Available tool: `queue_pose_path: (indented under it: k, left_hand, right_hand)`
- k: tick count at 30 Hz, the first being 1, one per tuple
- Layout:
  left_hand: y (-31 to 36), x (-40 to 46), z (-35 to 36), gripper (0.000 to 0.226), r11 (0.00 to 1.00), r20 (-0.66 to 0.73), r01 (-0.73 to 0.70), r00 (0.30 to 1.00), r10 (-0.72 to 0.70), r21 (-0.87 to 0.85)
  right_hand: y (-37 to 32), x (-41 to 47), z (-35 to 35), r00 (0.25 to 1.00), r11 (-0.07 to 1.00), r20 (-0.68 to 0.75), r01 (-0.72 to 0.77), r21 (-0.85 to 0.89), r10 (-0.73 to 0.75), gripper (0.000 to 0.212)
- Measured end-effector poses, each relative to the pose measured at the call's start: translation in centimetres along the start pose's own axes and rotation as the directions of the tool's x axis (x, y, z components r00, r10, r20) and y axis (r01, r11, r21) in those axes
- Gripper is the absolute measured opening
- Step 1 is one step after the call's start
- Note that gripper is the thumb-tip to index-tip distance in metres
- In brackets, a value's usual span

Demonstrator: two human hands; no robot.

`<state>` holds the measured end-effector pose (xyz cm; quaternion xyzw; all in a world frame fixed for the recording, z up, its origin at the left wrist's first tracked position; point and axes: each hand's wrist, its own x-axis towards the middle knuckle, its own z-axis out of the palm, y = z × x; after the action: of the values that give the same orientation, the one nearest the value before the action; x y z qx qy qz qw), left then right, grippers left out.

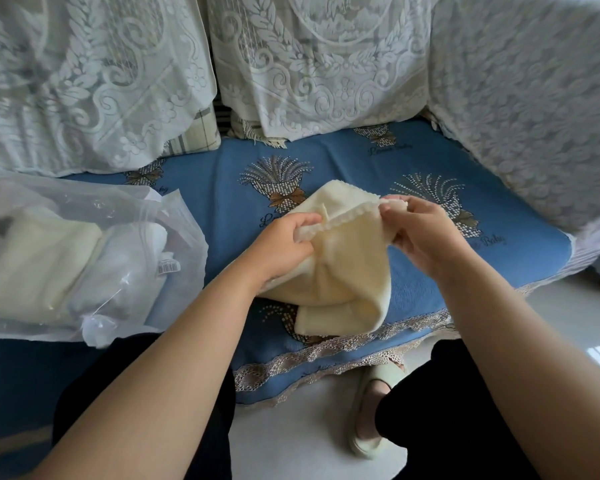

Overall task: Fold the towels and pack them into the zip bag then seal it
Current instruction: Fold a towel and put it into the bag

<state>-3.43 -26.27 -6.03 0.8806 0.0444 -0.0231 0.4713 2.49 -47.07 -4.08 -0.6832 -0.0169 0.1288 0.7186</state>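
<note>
Item 1: cream towel (pixel 340 268), held above the middle of the blue sofa cover (pixel 222 188), its lower fold draped toward the cover's lace-trimmed front edge. The scalloped top hem was pinched at 2 points: by the left hand (pixel 284 242), closed on the hem's left end, and by the right hand (pixel 421 233), closed on its right end.

Item 2: translucent zip bag (pixel 125 251), laid at the cover's left edge, well apart from the held towel. At least 1 folded cream towel (pixel 39 268) was seen inside; whether the bag's mouth was sealed could not be told.
</note>
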Motion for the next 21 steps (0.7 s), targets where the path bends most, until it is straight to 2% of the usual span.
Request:
queue_pose_path:
  k: [1, 2, 4, 6, 7, 8, 11, 14, 21]
  left_hand:
    - [0.2, -0.1, 0.0, 0.055, 1.000, 0.006, -0.022, 1.000, 0.022, -0.006]
    - [0.5, -0.2, 0.0, 0.058, 0.998, 0.008, -0.051, 0.999, 0.051, -0.023]
    - [1.1, -0.4, 0.1, 0.065, 0.991, 0.025, -0.118, 0.992, 0.120, -0.068]
    - [1.4, -0.8, 0.5, 0.066, 0.979, 0.067, -0.179, 0.980, 0.187, -0.099]
    - [1.5, -1.0, 0.7, 0.066, 0.974, 0.086, -0.197, 0.974, 0.207, -0.110]
    - [1.5, -1.2, 0.9, 0.066, 0.970, 0.096, -0.208, 0.971, 0.220, -0.122]
    - [1.6, -1.6, 1.2, 0.064, 0.958, 0.060, -0.251, 0.963, 0.261, -0.141]
    - [1.7, -1.6, 1.1, 0.058, 0.951, 0.030, -0.295, 0.954, 0.299, -0.092]
    - [1.4, -1.2, 1.0, 0.053, 0.942, 0.024, -0.333, 0.942, 0.334, -0.037]
  right_hand:
    - [0.0, -0.3, 0.3, 0.996, 0.996, 0.084, -0.024, 0.092, 0.016, 0.012]
    - [-0.1, -0.6, 0.5, 0.982, 0.995, 0.189, -0.038, 0.096, 0.019, 0.016]
    - [0.3, -1.3, 1.2, 0.942, 0.999, 0.336, 0.026, -0.022, -0.017, 0.021]
    - [0.9, -1.6, 2.0, 0.945, 0.924, 0.296, 0.231, -0.306, -0.139, 0.021]
    - [1.1, -1.6, 2.5, 0.947, 0.869, 0.239, 0.295, -0.398, -0.213, 0.019]
    - [1.2, -1.5, 2.9, 0.945, 0.851, 0.189, 0.322, -0.416, -0.266, 0.017]
    - [1.3, -1.3, 3.5, 0.941, 0.862, 0.080, 0.334, -0.382, -0.329, 0.023]
    - [1.4, -1.1, 3.4, 0.950, 0.865, 0.043, 0.300, -0.402, -0.309, 0.026]
    - [1.0, -0.7, 2.8, 0.968, 0.930, 0.130, 0.242, -0.276, -0.214, 0.026]
